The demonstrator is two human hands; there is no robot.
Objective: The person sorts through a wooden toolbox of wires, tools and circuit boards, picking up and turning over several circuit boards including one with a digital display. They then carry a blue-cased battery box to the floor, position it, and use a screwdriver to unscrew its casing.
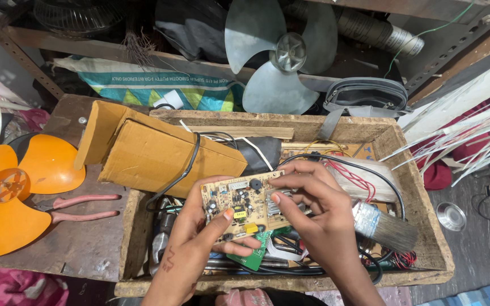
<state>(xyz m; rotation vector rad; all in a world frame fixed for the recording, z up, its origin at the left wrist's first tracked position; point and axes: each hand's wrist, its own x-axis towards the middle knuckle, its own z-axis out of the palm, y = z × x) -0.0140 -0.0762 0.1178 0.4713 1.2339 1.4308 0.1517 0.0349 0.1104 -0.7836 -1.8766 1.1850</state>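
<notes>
Both hands hold a tan circuit board (244, 205) over the middle of a worn wooden box (421, 198). The left hand (191, 249) grips the board's near left edge, thumb on top and fingers curled beneath. The right hand (319, 221) closes on its right end, fingertips pinching the upper right corner. The board lies nearly flat, its small parts facing up.

Right under the board, in the box, a green circuit board (254, 258) pokes out, with metal tools and black cables (290, 271) around it. To the right lies a paintbrush (384, 226), its bristles pointing right, beside a tangle of red wires (354, 178). A folded cardboard box (151, 153) leans over the box's left rim, a black cord draped across it.

Outside the box, on the brown table to the left, pink-handled pliers (83, 207) lie next to an orange fan blade (15, 190). Farther back, on a shelf, stands a grey fan blade (282, 54), with a grey pouch (364, 95) just to its right
</notes>
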